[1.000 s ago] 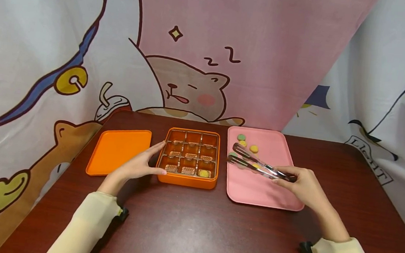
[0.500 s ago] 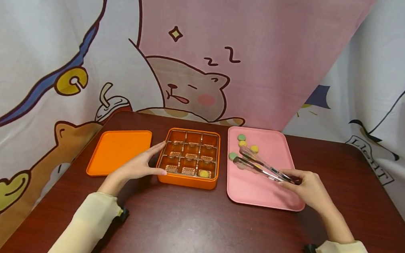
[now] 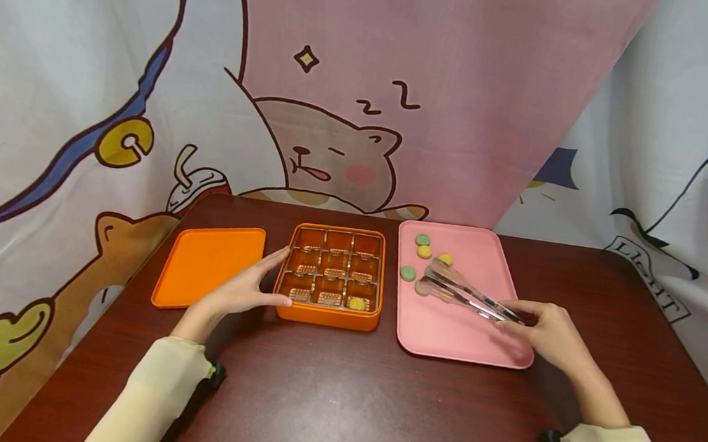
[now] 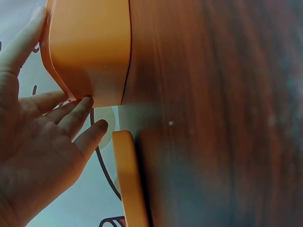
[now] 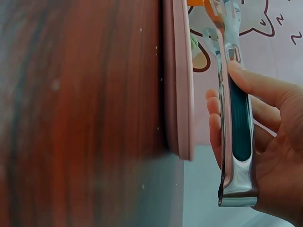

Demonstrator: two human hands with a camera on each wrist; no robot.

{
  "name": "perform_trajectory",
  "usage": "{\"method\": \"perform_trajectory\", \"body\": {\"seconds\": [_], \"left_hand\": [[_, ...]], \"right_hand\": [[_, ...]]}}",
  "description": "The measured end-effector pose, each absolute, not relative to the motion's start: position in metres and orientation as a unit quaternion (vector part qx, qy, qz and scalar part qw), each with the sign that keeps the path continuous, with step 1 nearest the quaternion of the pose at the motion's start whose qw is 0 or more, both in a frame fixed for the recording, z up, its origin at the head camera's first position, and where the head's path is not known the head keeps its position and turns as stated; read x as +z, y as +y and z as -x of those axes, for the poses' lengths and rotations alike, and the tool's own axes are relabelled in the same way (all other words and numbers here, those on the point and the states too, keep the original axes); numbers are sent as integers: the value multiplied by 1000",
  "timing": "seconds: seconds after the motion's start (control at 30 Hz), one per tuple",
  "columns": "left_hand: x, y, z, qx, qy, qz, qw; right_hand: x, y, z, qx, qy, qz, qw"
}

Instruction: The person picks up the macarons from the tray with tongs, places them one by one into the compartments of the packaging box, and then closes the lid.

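Observation:
My right hand (image 3: 555, 337) holds a pair of metal tongs (image 5: 242, 118) with dark grip panels, the thumb on one arm and curled fingers on the other. Their see-through tips hang over the pink tray (image 3: 451, 338), close to a green macaron (image 3: 421, 287); whether anything sits between them I cannot tell. Other macarons on the tray include another green macaron (image 3: 408, 273) and a yellow macaron (image 3: 424, 252). My left hand (image 3: 237, 291) rests spread against the left side of an orange box (image 3: 327, 316), fingers nearly straight. A yellow macaron (image 3: 356, 304) lies in its front right compartment.
An orange lid (image 3: 207, 268) lies flat to the left of the box, beneath and behind the left forearm's reach. Inside the box is a clear divided insert (image 3: 335, 253). A printed cloth (image 3: 465, 104) hangs behind the dark wooden table (image 3: 338, 402).
My right hand has drawn the tongs right and slightly toward me across the tray, uncovering the green macarons at its left. My left hand stays at the box.

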State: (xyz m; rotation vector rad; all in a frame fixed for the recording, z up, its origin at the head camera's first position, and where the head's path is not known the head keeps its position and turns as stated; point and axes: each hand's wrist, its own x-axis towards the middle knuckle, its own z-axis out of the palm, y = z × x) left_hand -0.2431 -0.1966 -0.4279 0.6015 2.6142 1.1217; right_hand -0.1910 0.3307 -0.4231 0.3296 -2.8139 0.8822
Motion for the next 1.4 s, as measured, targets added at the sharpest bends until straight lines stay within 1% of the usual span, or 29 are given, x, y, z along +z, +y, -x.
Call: {"method": "perform_trajectory", "body": {"seconds": [0.23,0.53,0.7,1.4], "left_hand": [[-428,-197,242,383,893,-204,117],[-429,-198,242,384,894,-200,118],[-429,-197,242,385,893,-200,118],[-429,-197,245,379,895,-206,116]], "right_hand": [[-425,343,190,275,-954,-97,76],[-427,353,190,248,-967,-63,11],[-426,352,190,248,-967,-52,-7],[-428,349,192,231,-971,-55,33]]}}
